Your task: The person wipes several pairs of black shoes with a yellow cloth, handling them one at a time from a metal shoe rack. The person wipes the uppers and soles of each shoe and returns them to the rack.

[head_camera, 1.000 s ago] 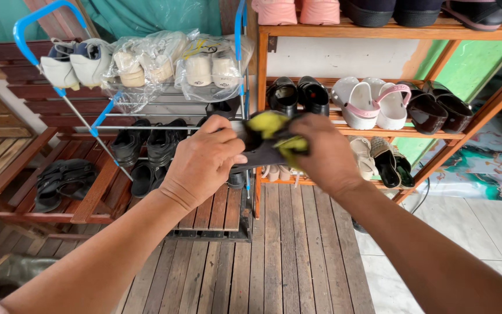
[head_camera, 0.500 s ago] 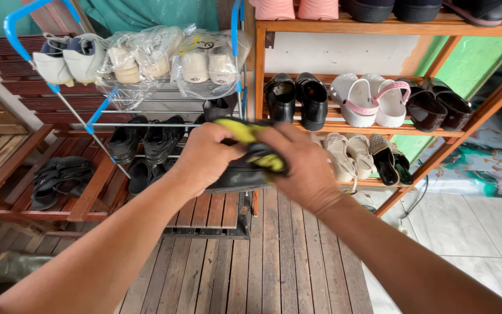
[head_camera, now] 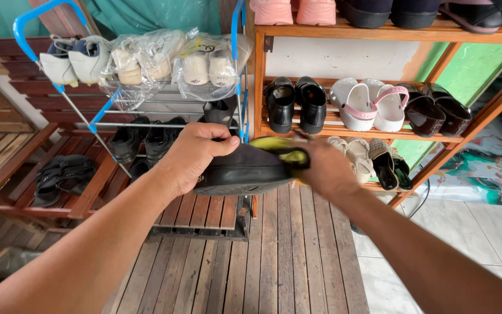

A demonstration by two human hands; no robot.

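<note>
— Change in the black shoe [head_camera: 245,171]?

— Turned. A second ago it sat bunched between both hands; now it lies sole-down and lengthwise, toe toward the left hand [head_camera: 196,154].

— The yellow cloth [head_camera: 286,152]?

— Earlier on top, in plain sight. Now mostly tucked under the right hand [head_camera: 326,168], which has shifted to the shoe's heel end.

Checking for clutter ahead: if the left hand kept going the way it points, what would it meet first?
Probably the black shoes on the wooden rack's middle shelf, beyond the black shoe the left hand holds; depth is unclear.
</note>
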